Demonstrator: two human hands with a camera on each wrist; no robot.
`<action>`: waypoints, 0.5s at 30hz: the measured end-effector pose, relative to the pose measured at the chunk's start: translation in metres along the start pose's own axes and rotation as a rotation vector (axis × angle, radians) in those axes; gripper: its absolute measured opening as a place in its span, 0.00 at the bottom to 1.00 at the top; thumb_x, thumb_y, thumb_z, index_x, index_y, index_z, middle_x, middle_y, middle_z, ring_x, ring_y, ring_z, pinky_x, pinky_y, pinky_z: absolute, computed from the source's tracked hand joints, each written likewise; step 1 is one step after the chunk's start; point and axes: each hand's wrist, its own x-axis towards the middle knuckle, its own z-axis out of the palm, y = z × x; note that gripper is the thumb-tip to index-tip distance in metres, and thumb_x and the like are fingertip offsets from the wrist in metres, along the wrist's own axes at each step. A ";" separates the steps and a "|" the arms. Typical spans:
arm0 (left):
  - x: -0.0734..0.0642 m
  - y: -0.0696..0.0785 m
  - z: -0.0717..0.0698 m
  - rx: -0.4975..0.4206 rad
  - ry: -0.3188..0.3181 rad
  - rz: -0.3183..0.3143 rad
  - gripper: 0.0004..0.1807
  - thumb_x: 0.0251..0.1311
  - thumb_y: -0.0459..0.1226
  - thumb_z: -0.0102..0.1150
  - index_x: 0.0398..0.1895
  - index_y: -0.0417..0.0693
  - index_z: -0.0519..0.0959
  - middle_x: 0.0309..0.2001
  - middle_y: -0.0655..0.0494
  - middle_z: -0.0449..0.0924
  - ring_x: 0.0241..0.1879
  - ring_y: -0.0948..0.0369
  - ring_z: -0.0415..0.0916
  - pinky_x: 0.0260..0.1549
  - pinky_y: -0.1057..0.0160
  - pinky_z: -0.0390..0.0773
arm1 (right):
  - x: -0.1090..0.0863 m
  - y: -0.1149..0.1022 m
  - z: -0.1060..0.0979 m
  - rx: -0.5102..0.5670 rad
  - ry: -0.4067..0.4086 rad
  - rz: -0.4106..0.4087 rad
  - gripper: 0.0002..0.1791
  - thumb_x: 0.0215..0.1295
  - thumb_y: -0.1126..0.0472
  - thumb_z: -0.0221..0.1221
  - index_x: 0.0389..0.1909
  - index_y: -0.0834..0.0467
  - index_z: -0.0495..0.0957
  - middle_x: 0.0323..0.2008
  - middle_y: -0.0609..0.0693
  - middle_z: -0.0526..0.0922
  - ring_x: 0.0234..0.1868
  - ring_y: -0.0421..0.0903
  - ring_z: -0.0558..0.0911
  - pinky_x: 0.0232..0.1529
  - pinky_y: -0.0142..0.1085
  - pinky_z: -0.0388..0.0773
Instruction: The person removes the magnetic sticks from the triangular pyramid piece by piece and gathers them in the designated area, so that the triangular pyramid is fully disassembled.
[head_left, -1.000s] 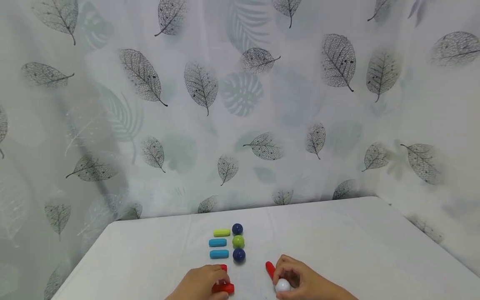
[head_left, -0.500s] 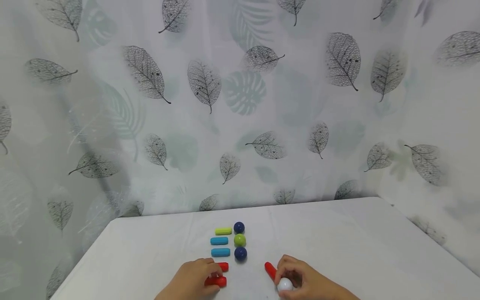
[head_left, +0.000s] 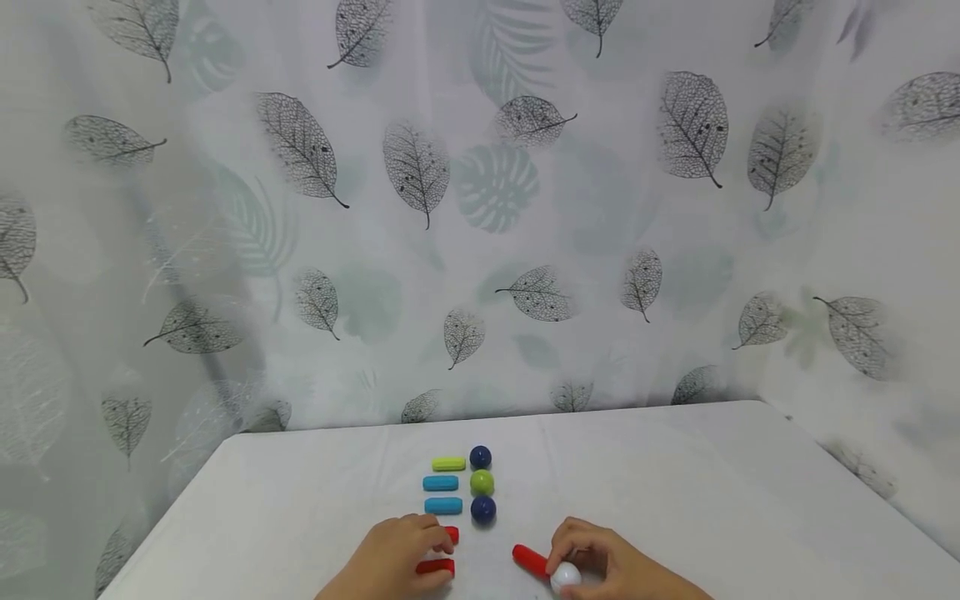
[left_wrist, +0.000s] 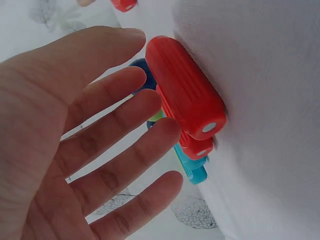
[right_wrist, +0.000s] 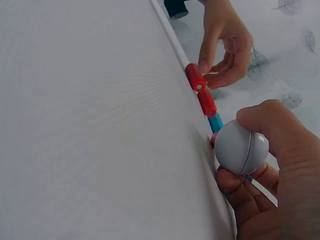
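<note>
In the head view my left hand [head_left: 397, 557] is at a red grooved stick [head_left: 435, 567], with a second red stick [head_left: 452, 534] partly hidden behind its fingers. The left wrist view shows the fingers [left_wrist: 125, 112] spread and nearly straight beside the nearer red stick [left_wrist: 185, 85], not wrapped round it. My right hand [head_left: 603, 562] pinches a white ball [head_left: 566, 577] between thumb and fingers, low over the table. A seam runs round the white ball [right_wrist: 240, 147] in the right wrist view. Another red stick [head_left: 531, 561] lies slanted against the right hand's fingertips.
Beyond the left hand lie two blue sticks [head_left: 443, 506] and a yellow-green stick [head_left: 448, 463] in a column. Beside them run a dark blue ball [head_left: 483, 510], a green ball [head_left: 482, 482] and another dark blue ball [head_left: 481, 457]. A leaf-print curtain [head_left: 480, 250] hangs behind the white table [head_left: 675, 483].
The left hand has shifted the nearer red stick leftward, and its fingers have loosened from it. The red stick by the right hand has swung to a flatter slant and come nearer.
</note>
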 end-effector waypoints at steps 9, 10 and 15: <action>-0.001 0.015 0.006 -0.005 0.053 0.099 0.09 0.59 0.47 0.66 0.36 0.54 0.82 0.30 0.68 0.76 0.27 0.73 0.66 0.31 0.73 0.75 | 0.007 0.001 0.015 0.123 -0.083 -0.070 0.15 0.63 0.67 0.58 0.51 0.66 0.76 0.49 0.52 0.78 0.51 0.43 0.75 0.55 0.38 0.75; -0.001 0.017 0.007 -0.009 0.059 0.128 0.10 0.60 0.48 0.65 0.37 0.54 0.82 0.30 0.68 0.76 0.26 0.73 0.65 0.30 0.74 0.74 | 0.008 0.000 0.017 0.135 -0.096 -0.087 0.16 0.63 0.68 0.58 0.51 0.68 0.75 0.50 0.53 0.78 0.51 0.42 0.75 0.55 0.38 0.75; 0.001 0.027 0.015 0.009 0.105 0.330 0.15 0.63 0.51 0.61 0.43 0.51 0.81 0.33 0.66 0.76 0.28 0.75 0.66 0.31 0.81 0.69 | 0.012 -0.003 0.026 0.162 -0.131 -0.155 0.13 0.67 0.74 0.52 0.51 0.72 0.73 0.50 0.51 0.77 0.50 0.37 0.75 0.52 0.34 0.76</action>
